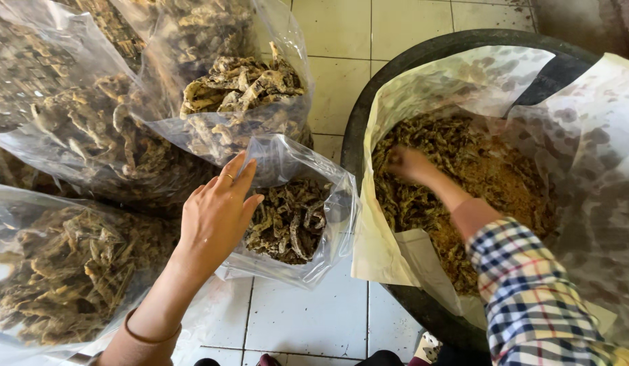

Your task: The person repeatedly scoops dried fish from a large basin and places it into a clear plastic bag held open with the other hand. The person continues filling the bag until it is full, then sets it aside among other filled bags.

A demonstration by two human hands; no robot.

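Left hand (216, 213) fingers clamped on rim of small clear plastic bag (297, 217), part-filled. Right hand (409, 165), blurred, in paper-lined black tub (368, 102) of dried strips (477, 169); fingers' state unclear.

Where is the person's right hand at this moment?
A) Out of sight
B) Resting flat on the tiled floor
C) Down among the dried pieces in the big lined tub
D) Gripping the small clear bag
C: the right hand is down among the dried pieces in the paper-lined black tub, while the left hand holds the small clear bag.
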